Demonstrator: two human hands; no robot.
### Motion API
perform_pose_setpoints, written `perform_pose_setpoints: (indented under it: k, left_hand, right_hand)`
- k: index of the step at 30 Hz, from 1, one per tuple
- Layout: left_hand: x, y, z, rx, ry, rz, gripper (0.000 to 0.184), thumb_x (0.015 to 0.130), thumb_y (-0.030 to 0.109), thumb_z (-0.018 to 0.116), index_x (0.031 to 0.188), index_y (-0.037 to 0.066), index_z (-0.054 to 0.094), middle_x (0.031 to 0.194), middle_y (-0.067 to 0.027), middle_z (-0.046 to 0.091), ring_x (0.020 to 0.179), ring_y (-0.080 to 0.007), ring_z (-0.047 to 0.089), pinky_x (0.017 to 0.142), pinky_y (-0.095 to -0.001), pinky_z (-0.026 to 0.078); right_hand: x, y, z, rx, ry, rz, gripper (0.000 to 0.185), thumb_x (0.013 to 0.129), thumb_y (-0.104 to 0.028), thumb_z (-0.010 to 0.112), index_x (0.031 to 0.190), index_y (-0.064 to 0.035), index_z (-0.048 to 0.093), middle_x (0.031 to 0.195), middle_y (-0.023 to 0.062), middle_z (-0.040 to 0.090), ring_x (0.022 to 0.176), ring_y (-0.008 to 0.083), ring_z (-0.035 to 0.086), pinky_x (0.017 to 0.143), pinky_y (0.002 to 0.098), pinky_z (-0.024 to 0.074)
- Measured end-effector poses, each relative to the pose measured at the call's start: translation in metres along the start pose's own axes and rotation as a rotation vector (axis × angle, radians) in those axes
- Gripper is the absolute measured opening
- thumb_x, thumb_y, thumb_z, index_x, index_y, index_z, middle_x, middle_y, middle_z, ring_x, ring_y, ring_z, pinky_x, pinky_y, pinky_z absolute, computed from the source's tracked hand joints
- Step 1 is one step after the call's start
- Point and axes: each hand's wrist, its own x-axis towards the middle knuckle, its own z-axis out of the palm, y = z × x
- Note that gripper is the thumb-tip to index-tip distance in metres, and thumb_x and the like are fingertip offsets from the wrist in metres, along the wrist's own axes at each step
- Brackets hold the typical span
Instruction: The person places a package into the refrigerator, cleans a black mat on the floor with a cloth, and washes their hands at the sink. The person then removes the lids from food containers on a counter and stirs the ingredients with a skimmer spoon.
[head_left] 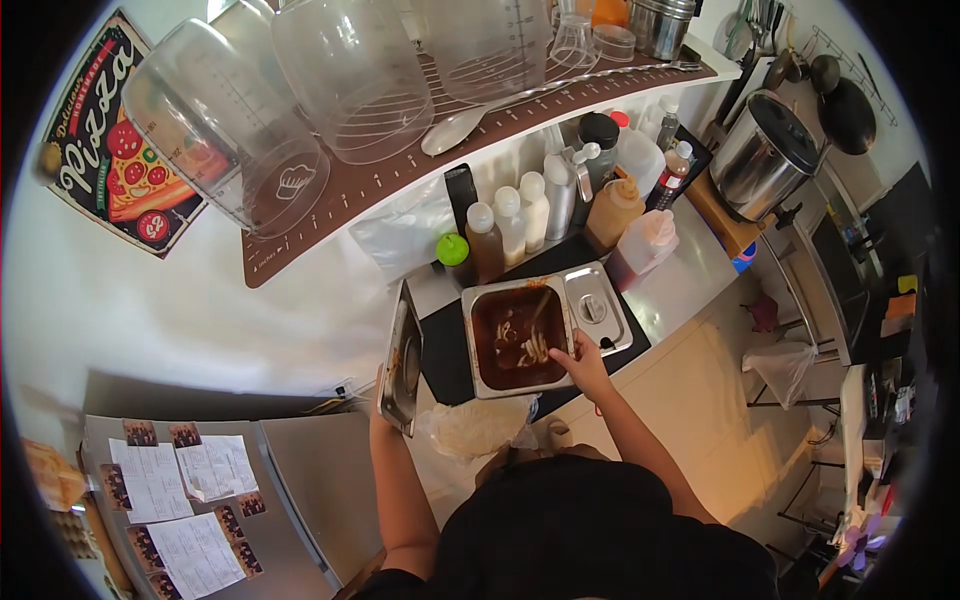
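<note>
Fingers of the right hand (580,362) are closed on the right rim of the metal pan (472,340) | pan (dark red sauce (497,362) inside) is seen by the surface's (692,268) near edge | tilted lid (403,368) is held by the left hand (380,398), fingers mostly hidden

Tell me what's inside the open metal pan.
The metal pan holds dark reddish-brown liquid and some pale pieces. Its bottom is covered and cannot be seen.
</note>
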Motion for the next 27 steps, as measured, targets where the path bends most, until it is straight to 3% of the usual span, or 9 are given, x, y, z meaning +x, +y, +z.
perform_pose_setpoints:
  k: [6, 9, 17, 21, 25, 26, 27]
  left_hand:
    - [-0.004, 0.039, -0.006, 0.305, -0.011, 0.052, 0.038, 0.076, 0.013, 0.049, 0.112, 0.003, 0.043, 0.11, -0.0169, 0.047, 0.101, -0.0306, 0.046, 0.084, -0.0346, 0.038]
    - [-0.023, 0.006, -0.004, -0.184, -0.012, 0.002, 0.041, 0.076, 0.015, 0.05, 0.114, 0.003, 0.041, 0.111, -0.0162, 0.046, 0.102, -0.0286, 0.045, 0.085, -0.0336, 0.037]
    - [-0.014, -0.053, 0.022, -1.444, -0.008, -0.217, 0.051, 0.076, 0.021, 0.052, 0.119, 0.001, 0.034, 0.115, -0.0143, 0.042, 0.105, -0.0231, 0.042, 0.087, -0.031, 0.037]
    - [-0.014, -0.034, 0.045, -1.426, -0.053, -0.263, 0.048, 0.082, 0.029, 0.043, 0.121, 0.003, 0.031, 0.122, -0.014, 0.035, 0.109, -0.0226, 0.037, 0.093, -0.0342, 0.031]
    - [-0.013, -0.069, 0.045, -1.333, -0.047, -0.371, 0.049, 0.081, 0.027, 0.044, 0.121, 0.003, 0.03, 0.125, -0.014, 0.032, 0.114, -0.0225, 0.032, 0.096, -0.0347, 0.028]
    - [-0.002, -0.022, 0.032, -1.331, -0.047, -0.369, 0.049, 0.081, 0.027, 0.044, 0.121, 0.003, 0.03, 0.125, -0.014, 0.032, 0.114, -0.0225, 0.032, 0.096, -0.0347, 0.028]
    - [-0.001, 0.022, 0.015, -0.678, -0.124, -0.303, 0.049, 0.08, 0.025, 0.045, 0.121, 0.003, 0.031, 0.122, -0.0135, 0.035, 0.111, -0.0221, 0.036, 0.093, -0.033, 0.031]
  right_hand:
    - [-0.017, 0.0, -0.008, -0.076, -0.023, 0.013, 0.019, 0.073, -0.006, 0.06, 0.087, -0.0025, 0.046, 0.083, 0.0034, 0.055, 0.076, 0.0076, 0.051, 0.069, 0.0208, 0.0409]
    - [-0.029, -0.027, -0.005, 0.072, 0.017, -0.013, 0.019, 0.072, -0.008, 0.062, 0.079, -0.0051, 0.045, 0.075, -0.0006, 0.051, 0.067, 0.0036, 0.045, 0.059, 0.018, 0.0373]
    - [-0.041, -0.041, -0.014, 0.203, 0.115, -0.127, 0.018, 0.073, -0.004, 0.059, 0.086, -0.0034, 0.046, 0.08, 0.0002, 0.053, 0.072, 0.0046, 0.047, 0.065, 0.0196, 0.0386]
    - [-0.054, -0.063, -0.018, 0.406, 0.137, -0.046, 0.022, 0.074, -0.003, 0.057, 0.093, -0.0023, 0.046, 0.086, 0.0021, 0.054, 0.075, 0.0062, 0.05, 0.069, 0.0209, 0.0403]
    - [-0.056, -0.048, -0.03, 0.477, 0.12, -0.072, 0.023, 0.075, -0.002, 0.055, 0.096, -0.0017, 0.045, 0.091, 0.0041, 0.055, 0.079, 0.0083, 0.051, 0.072, 0.0227, 0.0416]
    - [-0.057, -0.048, -0.028, 0.479, 0.119, -0.074, 0.023, 0.075, -0.002, 0.055, 0.096, -0.0017, 0.045, 0.091, 0.0041, 0.055, 0.079, 0.0083, 0.051, 0.072, 0.0227, 0.0416]
    - [-0.057, -0.05, -0.027, 0.474, 0.121, -0.084, 0.022, 0.075, -0.002, 0.055, 0.096, -0.0017, 0.045, 0.09, 0.0039, 0.055, 0.078, 0.008, 0.051, 0.071, 0.0224, 0.0416]
